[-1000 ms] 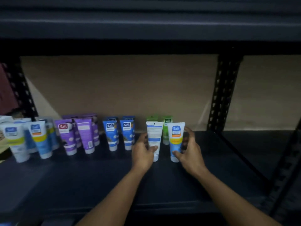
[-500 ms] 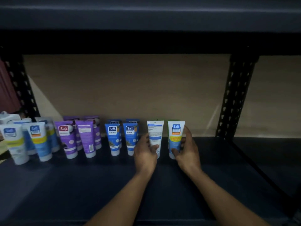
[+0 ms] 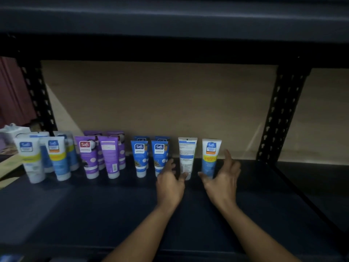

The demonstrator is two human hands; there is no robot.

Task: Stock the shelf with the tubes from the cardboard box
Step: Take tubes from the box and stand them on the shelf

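- The two tubes being placed stand cap-down on the shelf (image 3: 94,214), at the right end of the front row. The white tube (image 3: 187,157) is just beside the blue-and-yellow tube (image 3: 210,157).
- Left hand (image 3: 170,184) is loosely curled and holds nothing. Its thumb tip is at the white tube's cap; I cannot tell if it touches.
- Right hand (image 3: 222,178) is spread wide and grips nothing. Its thumb is near the blue-and-yellow tube's foot, its fingers clear of the tube's right side.
- Risk: narrow caps under tall bodies. A thumb or knuckle catching a cap on the way out would likely tip a tube, and the white one could fall left into the blue pair (image 3: 149,157) and start a run along the row.
- Risk: the white tube shows its back panel, as does one purple tube (image 3: 110,156) — poor facing if left so.
- Writing: "Safi" reads on the blue-and-yellow tube, the blue pair, the other purple tube (image 3: 87,156) and the pale tubes (image 3: 28,157) at far left. "NATURALS" sits under it on the blue pair. The fine print is blurred.
- The cardboard box is not in view.
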